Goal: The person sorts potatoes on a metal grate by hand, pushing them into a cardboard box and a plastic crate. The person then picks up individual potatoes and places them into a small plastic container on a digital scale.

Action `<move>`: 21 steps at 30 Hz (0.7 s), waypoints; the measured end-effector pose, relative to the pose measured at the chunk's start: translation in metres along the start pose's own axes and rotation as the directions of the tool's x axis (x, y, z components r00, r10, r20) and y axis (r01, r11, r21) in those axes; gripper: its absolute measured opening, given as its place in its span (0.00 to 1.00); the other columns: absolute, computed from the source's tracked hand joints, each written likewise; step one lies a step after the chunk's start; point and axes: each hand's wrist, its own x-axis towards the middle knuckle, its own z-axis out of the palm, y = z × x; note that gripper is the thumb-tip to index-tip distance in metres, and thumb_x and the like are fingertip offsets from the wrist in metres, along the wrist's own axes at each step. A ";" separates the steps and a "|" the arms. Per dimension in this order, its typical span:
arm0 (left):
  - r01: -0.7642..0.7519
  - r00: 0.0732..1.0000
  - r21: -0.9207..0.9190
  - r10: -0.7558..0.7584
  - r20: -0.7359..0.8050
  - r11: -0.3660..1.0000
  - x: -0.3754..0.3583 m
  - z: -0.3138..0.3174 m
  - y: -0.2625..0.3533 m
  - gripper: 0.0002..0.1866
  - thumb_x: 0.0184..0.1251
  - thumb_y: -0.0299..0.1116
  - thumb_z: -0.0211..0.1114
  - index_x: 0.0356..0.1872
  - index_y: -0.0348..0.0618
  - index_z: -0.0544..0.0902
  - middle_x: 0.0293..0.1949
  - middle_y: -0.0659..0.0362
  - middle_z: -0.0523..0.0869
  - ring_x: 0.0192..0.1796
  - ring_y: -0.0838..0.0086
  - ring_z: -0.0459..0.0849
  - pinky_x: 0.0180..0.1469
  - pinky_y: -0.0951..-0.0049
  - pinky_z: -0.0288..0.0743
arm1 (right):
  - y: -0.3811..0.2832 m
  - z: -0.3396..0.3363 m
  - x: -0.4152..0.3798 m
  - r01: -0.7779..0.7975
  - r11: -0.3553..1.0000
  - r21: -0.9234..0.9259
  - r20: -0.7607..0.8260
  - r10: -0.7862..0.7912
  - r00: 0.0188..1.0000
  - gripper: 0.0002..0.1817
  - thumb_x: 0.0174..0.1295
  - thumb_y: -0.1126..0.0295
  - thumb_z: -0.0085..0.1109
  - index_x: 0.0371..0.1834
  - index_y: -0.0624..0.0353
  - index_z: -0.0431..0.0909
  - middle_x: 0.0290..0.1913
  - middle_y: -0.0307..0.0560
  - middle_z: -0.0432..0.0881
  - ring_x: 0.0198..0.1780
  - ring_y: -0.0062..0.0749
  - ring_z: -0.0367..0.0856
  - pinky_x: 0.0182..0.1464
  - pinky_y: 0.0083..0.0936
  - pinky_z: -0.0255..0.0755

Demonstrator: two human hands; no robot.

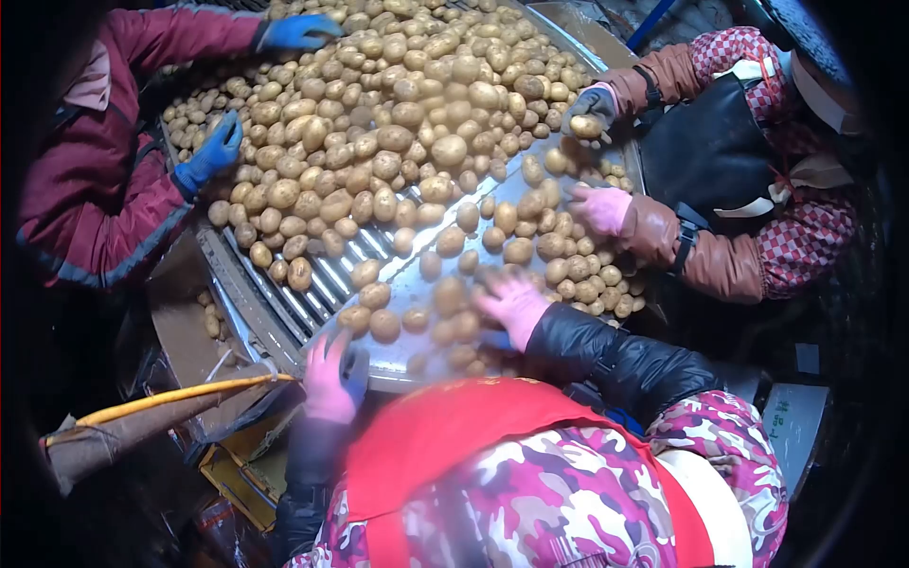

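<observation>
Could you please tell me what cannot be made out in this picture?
In the head view:
- Left hand: blur hides whether its fingertips touch anything.
- Right hand: blur hides whether its fingers grip anything.
- Smeared potatoes beside the right hand: too blurred to count.
- Potato pile: its far end is cut off by the top edge.
- Grey panel at right: its green marks are too small to read.
</observation>
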 end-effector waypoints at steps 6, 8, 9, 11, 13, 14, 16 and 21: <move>0.075 0.967 0.006 -0.074 0.246 0.997 0.047 0.040 0.015 0.36 0.65 0.44 0.76 0.73 0.45 0.77 0.70 0.41 0.78 0.73 0.42 0.73 0.76 0.48 0.68 | 0.041 -0.051 0.074 -0.188 0.980 -0.070 -0.276 0.162 0.948 0.19 0.65 0.63 0.62 0.59 0.51 0.81 0.57 0.53 0.84 0.63 0.53 0.80 0.68 0.55 0.69; 0.123 0.835 -0.072 -0.064 0.547 0.990 0.067 0.013 0.046 0.30 0.65 0.41 0.77 0.66 0.43 0.83 0.60 0.46 0.87 0.66 0.49 0.83 0.70 0.54 0.75 | 0.068 -0.057 0.101 -0.325 0.941 -0.095 -0.227 0.298 0.927 0.16 0.66 0.65 0.61 0.56 0.51 0.82 0.55 0.54 0.85 0.58 0.53 0.83 0.64 0.51 0.72; 0.283 0.811 -0.233 -0.102 0.577 0.930 0.057 0.021 0.042 0.25 0.66 0.38 0.77 0.62 0.41 0.86 0.57 0.46 0.89 0.61 0.51 0.87 0.66 0.58 0.80 | 0.079 -0.053 0.111 -0.403 0.911 -0.089 -0.038 0.401 0.915 0.15 0.66 0.66 0.61 0.55 0.51 0.83 0.56 0.55 0.84 0.57 0.54 0.83 0.62 0.50 0.73; 0.010 0.889 -0.336 0.145 0.433 0.942 0.035 0.033 0.022 0.24 0.68 0.35 0.76 0.64 0.40 0.86 0.57 0.46 0.89 0.59 0.54 0.88 0.64 0.62 0.81 | 0.087 -0.045 0.116 -0.375 0.916 -0.142 -0.076 0.368 0.927 0.12 0.64 0.65 0.62 0.48 0.53 0.85 0.47 0.57 0.86 0.53 0.58 0.85 0.58 0.49 0.76; 0.164 0.916 -0.425 0.023 0.402 0.890 0.032 0.036 0.025 0.23 0.73 0.35 0.73 0.66 0.41 0.85 0.56 0.48 0.89 0.59 0.59 0.88 0.65 0.61 0.80 | 0.092 -0.044 0.122 -0.371 0.921 -0.121 -0.069 0.365 0.928 0.11 0.63 0.64 0.62 0.45 0.54 0.85 0.43 0.58 0.86 0.50 0.59 0.85 0.55 0.50 0.78; 0.341 0.890 -0.497 -0.105 0.443 0.798 0.033 0.038 0.025 0.23 0.75 0.36 0.72 0.67 0.42 0.84 0.57 0.49 0.89 0.59 0.60 0.88 0.65 0.61 0.81 | 0.093 -0.044 0.121 -0.362 0.929 -0.080 -0.094 0.354 0.930 0.11 0.63 0.64 0.63 0.44 0.55 0.85 0.41 0.59 0.87 0.48 0.60 0.86 0.54 0.50 0.78; 0.700 0.712 -0.611 -0.287 0.641 0.369 0.043 0.036 0.026 0.29 0.81 0.39 0.66 0.78 0.45 0.73 0.61 0.50 0.86 0.59 0.62 0.87 0.62 0.61 0.83 | 0.036 -0.092 0.105 -0.268 0.956 0.117 -0.274 0.290 0.917 0.11 0.62 0.62 0.64 0.42 0.57 0.84 0.39 0.60 0.87 0.45 0.61 0.87 0.51 0.51 0.79; 0.731 0.646 -0.657 -0.122 0.753 -0.186 0.058 0.021 0.042 0.26 0.84 0.38 0.59 0.78 0.45 0.70 0.62 0.51 0.84 0.57 0.68 0.84 0.57 0.69 0.82 | 0.006 -0.062 0.132 0.313 0.929 0.196 -0.307 -0.245 0.920 0.32 0.62 0.52 0.72 0.66 0.55 0.79 0.67 0.61 0.80 0.65 0.59 0.80 0.66 0.49 0.76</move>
